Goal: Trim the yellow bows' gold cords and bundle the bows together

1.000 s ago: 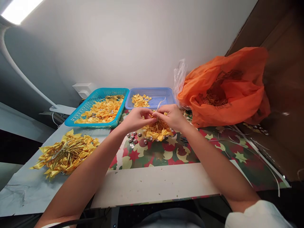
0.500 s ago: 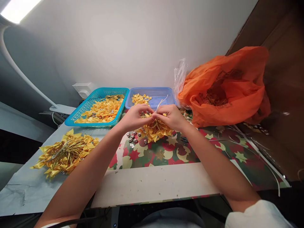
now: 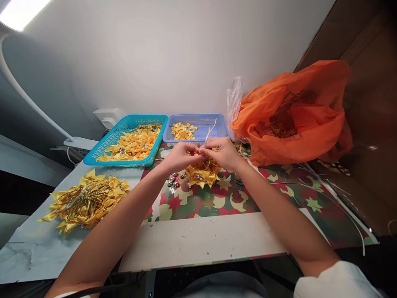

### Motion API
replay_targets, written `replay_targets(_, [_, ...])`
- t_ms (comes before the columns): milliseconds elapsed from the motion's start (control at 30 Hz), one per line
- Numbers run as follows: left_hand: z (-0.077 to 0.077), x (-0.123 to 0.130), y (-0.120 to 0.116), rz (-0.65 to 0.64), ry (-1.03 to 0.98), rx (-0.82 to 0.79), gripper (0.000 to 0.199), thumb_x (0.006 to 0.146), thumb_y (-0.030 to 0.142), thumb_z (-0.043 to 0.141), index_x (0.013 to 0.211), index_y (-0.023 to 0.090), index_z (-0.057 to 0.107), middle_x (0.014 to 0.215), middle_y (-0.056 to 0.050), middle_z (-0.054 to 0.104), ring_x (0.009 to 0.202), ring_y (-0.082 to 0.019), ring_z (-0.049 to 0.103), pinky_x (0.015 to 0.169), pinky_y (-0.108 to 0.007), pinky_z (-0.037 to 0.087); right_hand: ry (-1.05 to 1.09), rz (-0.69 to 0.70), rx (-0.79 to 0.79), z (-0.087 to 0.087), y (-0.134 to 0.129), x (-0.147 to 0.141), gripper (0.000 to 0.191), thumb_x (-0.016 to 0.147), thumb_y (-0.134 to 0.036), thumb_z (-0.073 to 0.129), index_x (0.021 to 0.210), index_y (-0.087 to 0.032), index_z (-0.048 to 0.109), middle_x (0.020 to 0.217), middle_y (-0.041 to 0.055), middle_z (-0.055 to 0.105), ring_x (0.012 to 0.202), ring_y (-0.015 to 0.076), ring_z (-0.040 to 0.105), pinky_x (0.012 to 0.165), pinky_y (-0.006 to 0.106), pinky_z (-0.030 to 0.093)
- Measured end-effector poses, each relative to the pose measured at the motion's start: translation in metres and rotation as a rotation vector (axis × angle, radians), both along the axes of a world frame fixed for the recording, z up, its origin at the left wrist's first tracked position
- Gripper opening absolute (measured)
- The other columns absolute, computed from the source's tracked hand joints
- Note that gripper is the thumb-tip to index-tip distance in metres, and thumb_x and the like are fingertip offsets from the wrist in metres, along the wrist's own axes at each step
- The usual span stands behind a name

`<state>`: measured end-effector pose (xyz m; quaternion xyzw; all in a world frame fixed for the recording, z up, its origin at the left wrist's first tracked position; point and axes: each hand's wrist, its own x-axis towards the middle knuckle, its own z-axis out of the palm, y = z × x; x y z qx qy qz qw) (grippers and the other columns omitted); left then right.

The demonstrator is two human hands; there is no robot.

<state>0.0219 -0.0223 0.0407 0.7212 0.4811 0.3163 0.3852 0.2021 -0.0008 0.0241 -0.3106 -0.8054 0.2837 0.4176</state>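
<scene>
Yellow bow bunch (image 3: pixel 203 173): right of the turquoise basket (image 3: pixel 151 159) and nearer the wearer, beneath the hands; pointed, glossy yellow loops spread around gold stems, small silver balls among them.
Left hand (image 3: pixel 182 157): thumb and forefinger curved together, tips at the top of the bunch; whether they close on anything cannot be told.
Right hand (image 3: pixel 225 154): thumb and forefinger pinched on the base of the pale tie (image 3: pixel 211 131), whose two loose ends rise above the fingers.
Turquoise basket (landmark): heaped with yellow bows, gold stems and silver balls.
Blue basket (image 3: pixel 214 120): just right of the landmark, yellow bows at its left end.
Second bunch (image 3: pixel 87 200): nearer the wearer than the landmark, gold stems gathered at its centre.
Silver pieces (image 3: pixel 174 180): loose, right of the landmark and nearer the wearer.
Orange bag (image 3: pixel 310 145): well right of the landmark; dark markings, unreadable.
</scene>
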Motion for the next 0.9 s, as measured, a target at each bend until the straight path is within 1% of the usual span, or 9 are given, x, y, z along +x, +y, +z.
replay_targets(100, [-0.006, 0.0, 0.002, -0.034, -0.077, -0.067, 0.024, 0.071, 0.034, 0.074, 0.06, 0.015, 0.066, 0.052, 0.004, 0.052, 0.047, -0.007, 0.041, 0.045, -0.021, 0.03, 0.06, -0.021, -0.062, -0.005, 0.003, 0.0, 0.015, 0.08, -0.023, 0.066, 0.069, -0.018, 0.074, 0.077, 0.0044, 0.074, 0.074, 0.0167, 0.066, 0.071, 0.028, 0.049])
replay_targets(200, [-0.012, 0.0, 0.006, -0.051, -0.155, -0.077, 0.025, 0.073, 0.038, 0.072, 0.066, 0.015, 0.066, 0.06, 0.001, 0.058, 0.054, -0.009, 0.05, 0.049, -0.022, 0.038, 0.144, -0.082, -0.166, -0.007, 0.006, 0.001, 0.01, 0.075, -0.023, 0.069, 0.076, -0.016, 0.076, 0.084, 0.0064, 0.076, 0.078, 0.0183, 0.068, 0.072, 0.029, 0.051])
replay_targets(267, [-0.015, 0.0, 0.007, -0.053, -0.197, -0.069, 0.027, 0.075, 0.041, 0.071, 0.071, 0.015, 0.065, 0.065, -0.001, 0.061, 0.057, -0.01, 0.054, 0.053, -0.023, 0.042, 0.191, -0.127, -0.208, -0.009, 0.009, 0.002, 0.018, 0.073, -0.025, 0.071, 0.087, -0.015, 0.076, 0.08, 0.0057, 0.075, 0.073, 0.0173, 0.066, 0.07, 0.029, 0.051])
replay_targets(367, [-0.017, 0.0, 0.008, -0.05, -0.235, -0.05, 0.028, 0.077, 0.043, 0.071, 0.074, 0.015, 0.065, 0.066, -0.001, 0.06, 0.057, -0.01, 0.053, 0.052, -0.023, 0.041, 0.266, -0.148, -0.24, -0.01, 0.011, 0.003, 0.038, 0.071, -0.025, 0.072, 0.107, -0.013, 0.07, 0.07, 0.0006, 0.07, 0.067, 0.0143, 0.064, 0.068, 0.028, 0.049])
replay_targets(433, [-0.017, 0.0, 0.008, -0.045, -0.258, 0.005, 0.028, 0.077, 0.043, 0.072, 0.075, 0.016, 0.067, 0.069, -0.002, 0.063, 0.061, -0.012, 0.055, 0.055, -0.024, 0.043, 0.298, -0.151, -0.259, -0.009, 0.011, 0.002, 0.042, 0.071, -0.024, 0.073, 0.111, -0.015, 0.064, 0.068, -0.0019, 0.069, 0.066, 0.0131, 0.063, 0.068, 0.027, 0.048])
replay_targets(500, [-0.018, 0.0, 0.008, -0.04, -0.28, 0.071, 0.028, 0.075, 0.044, 0.074, 0.074, 0.016, 0.068, 0.077, -0.005, 0.067, 0.07, -0.014, 0.059, 0.063, -0.027, 0.047, 0.312, -0.171, -0.279, -0.009, 0.01, 0.002, 0.041, 0.069, -0.026, 0.075, 0.107, -0.016, 0.061, 0.068, -0.0029, 0.069, 0.064, 0.0126, 0.063, 0.064, 0.026, 0.047])
replay_targets(567, [-0.019, -0.001, 0.009, -0.027, -0.29, 0.107, 0.029, 0.074, 0.044, 0.075, 0.073, 0.016, 0.069, 0.08, -0.006, 0.069, 0.075, -0.016, 0.06, 0.068, -0.028, 0.048, 0.329, -0.187, -0.302, -0.009, 0.01, 0.002, 0.037, 0.068, -0.03, 0.076, 0.099, -0.017, 0.06, 0.067, -0.0024, 0.07, 0.061, 0.0125, 0.062, 0.061, 0.025, 0.046])
replay_targets(733, [-0.02, -0.005, 0.015, 0.064, -0.266, 0.107, 0.032, 0.073, 0.048, 0.074, 0.074, 0.017, 0.069, 0.073, -0.004, 0.069, 0.069, -0.015, 0.059, 0.063, -0.027, 0.047, 0.367, -0.159, -0.347, -0.011, 0.012, 0.003, 0.026, 0.065, -0.035, 0.078, 0.074, -0.017, 0.062, 0.067, 0.0022, 0.071, 0.063, 0.0151, 0.066, 0.061, 0.027, 0.051])
replay_targets(900, [-0.02, -0.007, 0.017, 0.095, -0.222, 0.104, 0.032, 0.075, 0.049, 0.072, 0.073, 0.017, 0.068, 0.07, -0.003, 0.068, 0.065, -0.013, 0.057, 0.06, -0.025, 0.044, 0.323, -0.113, -0.321, -0.014, 0.013, 0.002, 0.021, 0.068, -0.035, 0.076, 0.071, -0.017, 0.067, 0.072, 0.0032, 0.072, 0.068, 0.0154, 0.067, 0.067, 0.029, 0.053])
